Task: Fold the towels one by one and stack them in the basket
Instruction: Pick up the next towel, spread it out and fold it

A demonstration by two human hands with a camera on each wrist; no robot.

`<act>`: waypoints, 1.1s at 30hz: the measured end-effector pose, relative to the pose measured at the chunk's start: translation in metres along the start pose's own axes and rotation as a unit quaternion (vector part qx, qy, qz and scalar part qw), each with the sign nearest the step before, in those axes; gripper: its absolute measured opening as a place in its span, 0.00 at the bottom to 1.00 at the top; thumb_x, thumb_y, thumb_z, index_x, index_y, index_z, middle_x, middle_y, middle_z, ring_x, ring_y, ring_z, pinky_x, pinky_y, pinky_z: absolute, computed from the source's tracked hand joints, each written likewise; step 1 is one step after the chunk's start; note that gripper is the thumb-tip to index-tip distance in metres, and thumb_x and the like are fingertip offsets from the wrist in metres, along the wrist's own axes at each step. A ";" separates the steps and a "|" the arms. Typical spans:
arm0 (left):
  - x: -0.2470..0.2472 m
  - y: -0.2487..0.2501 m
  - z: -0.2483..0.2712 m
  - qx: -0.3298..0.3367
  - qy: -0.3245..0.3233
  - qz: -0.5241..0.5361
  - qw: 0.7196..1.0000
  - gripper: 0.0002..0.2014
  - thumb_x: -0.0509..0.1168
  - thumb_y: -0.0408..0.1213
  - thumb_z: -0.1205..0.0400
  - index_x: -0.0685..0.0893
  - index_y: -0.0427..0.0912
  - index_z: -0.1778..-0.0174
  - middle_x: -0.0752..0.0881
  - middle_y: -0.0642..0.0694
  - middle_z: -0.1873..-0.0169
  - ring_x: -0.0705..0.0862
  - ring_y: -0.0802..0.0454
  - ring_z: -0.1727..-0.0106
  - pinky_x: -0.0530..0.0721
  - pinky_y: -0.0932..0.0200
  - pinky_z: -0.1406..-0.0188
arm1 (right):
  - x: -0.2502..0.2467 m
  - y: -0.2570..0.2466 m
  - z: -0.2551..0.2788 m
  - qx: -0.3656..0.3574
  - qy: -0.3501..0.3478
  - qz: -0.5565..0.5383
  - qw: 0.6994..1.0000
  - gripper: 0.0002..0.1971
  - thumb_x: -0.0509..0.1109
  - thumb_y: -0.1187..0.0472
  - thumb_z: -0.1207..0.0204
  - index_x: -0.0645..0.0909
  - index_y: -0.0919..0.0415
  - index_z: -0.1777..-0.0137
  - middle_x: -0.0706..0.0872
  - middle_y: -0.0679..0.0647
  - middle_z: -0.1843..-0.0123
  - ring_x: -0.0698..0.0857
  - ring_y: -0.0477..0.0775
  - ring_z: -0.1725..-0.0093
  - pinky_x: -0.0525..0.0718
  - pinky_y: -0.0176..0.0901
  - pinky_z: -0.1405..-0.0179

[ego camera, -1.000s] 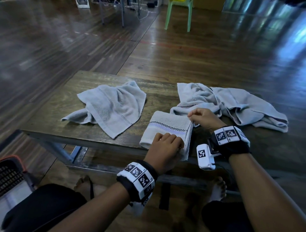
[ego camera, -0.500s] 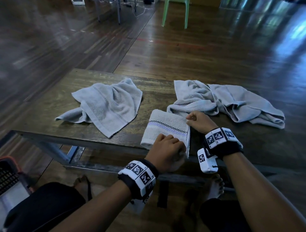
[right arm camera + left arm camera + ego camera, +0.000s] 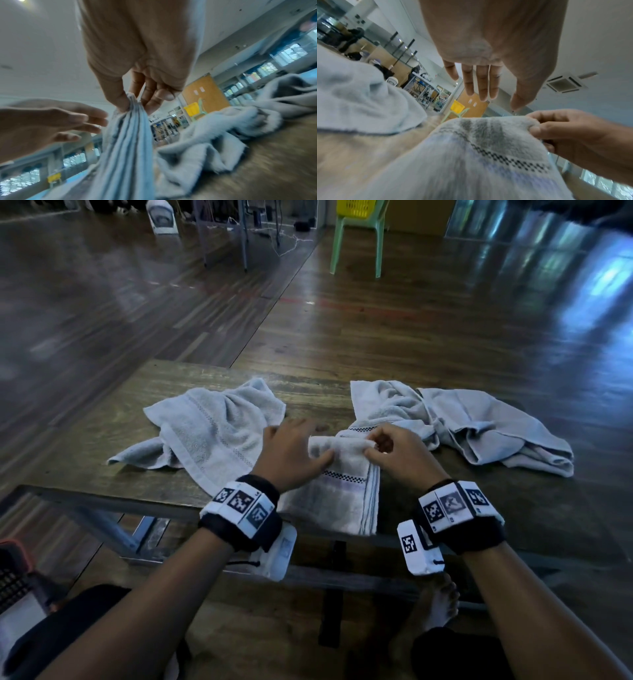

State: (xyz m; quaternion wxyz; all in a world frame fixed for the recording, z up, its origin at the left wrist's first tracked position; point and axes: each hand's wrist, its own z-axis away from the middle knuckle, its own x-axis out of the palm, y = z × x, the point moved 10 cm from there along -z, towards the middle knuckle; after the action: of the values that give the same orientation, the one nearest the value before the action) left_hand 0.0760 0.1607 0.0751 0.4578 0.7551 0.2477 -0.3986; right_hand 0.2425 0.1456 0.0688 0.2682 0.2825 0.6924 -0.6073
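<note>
We list: folded towel (image 3: 337,491), nubby matt terry cloth with a woven checked band; two loose towels (image 3: 212,436) (image 3: 479,426), same matt terry; table (image 3: 308,386), worn matt wood on a metal frame; floor (image 3: 411,330), glossy wood; chair (image 3: 356,244), smooth plastic.

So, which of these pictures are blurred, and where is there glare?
Head view: mostly sharp, window glare on the floor at right. Left wrist view: the folded towel smears near the lens, while the left hand is fairly clear. Right wrist view: the table streaks with blur; the right hand is sharper.
</note>
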 end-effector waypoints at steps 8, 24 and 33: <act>-0.021 0.006 -0.001 0.064 -0.119 -0.027 0.990 0.15 0.63 0.63 0.30 0.82 0.64 0.51 0.82 0.68 0.52 0.75 0.59 0.41 0.66 0.38 0.35 | -0.012 -0.079 0.028 -0.146 0.030 -0.083 0.985 0.09 0.75 0.69 0.30 0.81 0.64 0.51 0.85 0.49 0.57 0.82 0.36 0.56 0.76 0.21 0.57; -0.070 -0.046 0.037 -0.057 -0.024 0.083 0.995 0.18 0.58 0.62 0.36 0.76 0.53 0.63 0.84 0.55 0.66 0.81 0.56 0.60 0.77 0.42 0.43 | 0.026 -0.028 0.021 0.003 -0.118 -0.042 0.992 0.13 0.72 0.55 0.26 0.78 0.54 0.43 0.86 0.49 0.51 0.85 0.41 0.55 0.84 0.35 0.58; 0.004 -0.096 0.051 -0.178 -0.143 0.136 0.964 0.19 0.71 0.54 0.28 0.79 0.41 0.60 0.85 0.46 0.62 0.83 0.47 0.58 0.81 0.45 0.53 | 0.045 0.015 0.014 0.122 -0.120 -0.088 0.981 0.18 0.70 0.52 0.24 0.72 0.58 0.40 0.87 0.56 0.55 0.84 0.49 0.58 0.81 0.46 0.53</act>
State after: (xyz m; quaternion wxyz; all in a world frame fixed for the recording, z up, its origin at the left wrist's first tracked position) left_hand -0.0118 0.1592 0.0109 0.6655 0.6229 0.1418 -0.3860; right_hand 0.2221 0.1363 0.0247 0.2585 0.1760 0.5980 -0.7380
